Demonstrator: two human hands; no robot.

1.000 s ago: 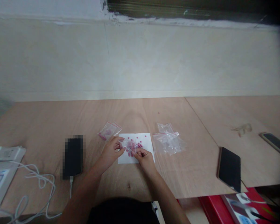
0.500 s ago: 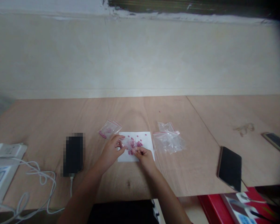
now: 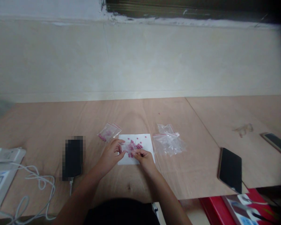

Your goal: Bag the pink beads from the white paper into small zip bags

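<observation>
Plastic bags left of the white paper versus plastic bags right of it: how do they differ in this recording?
Contents: the left bags have pink pieces in them; the right bags show none.
Size: the right bags spread over more of the picture than the left bags.
Place: the left bags lie close to the left hand; the right bags lie well apart from both hands.
Shared: both are clear plastic with reddish strips.

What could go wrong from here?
1. Loose pink pieces lie on the white sheet; a bump from the right hand could scatter them.
2. The right hand and left hand hold the clear bag; if its mouth is open (can't tell), contents might spill.
3. The bagged pink pieces lie close to the left hand and might get nudged.
</observation>
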